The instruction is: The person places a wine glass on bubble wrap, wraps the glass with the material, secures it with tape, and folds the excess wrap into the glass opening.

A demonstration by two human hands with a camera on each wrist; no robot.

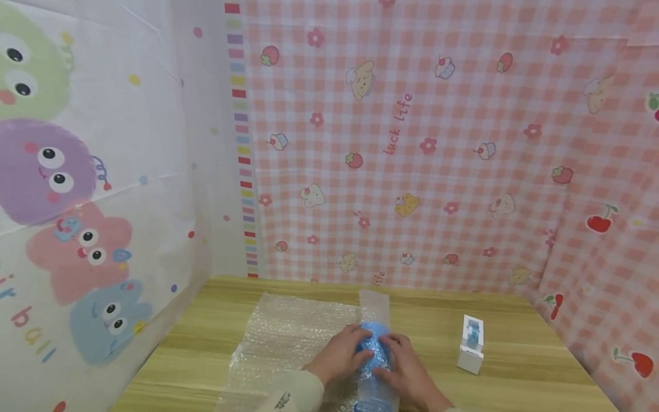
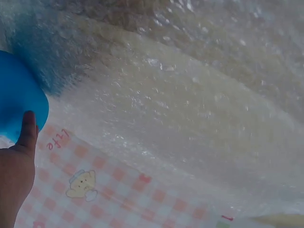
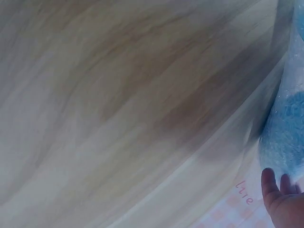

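Note:
A smooth, rounded blue object (image 1: 374, 337) lies on the right part of a clear bubble wrap sheet (image 1: 293, 337), partly covered by a flap of it. Another blue part (image 1: 373, 406) shows under the wrap at the lower frame edge; whether both belong to one thing I cannot tell. My left hand (image 1: 342, 352) holds the blue object from the left, its thumb on the bare blue surface (image 2: 19, 99) in the left wrist view. On the other side, my right hand (image 1: 409, 366) grips the wrapped side, fingers curved against the bubble wrap (image 3: 280, 142).
A small white tape dispenser (image 1: 471, 359) with a bluish roll stands on the wood-grain table (image 1: 432, 320), right of my right hand. Most of the bubble wrap spreads flat to the left. A pink checked cloth (image 1: 412, 171) hangs behind the table, and a white cartoon-printed one (image 1: 154, 143) at the left.

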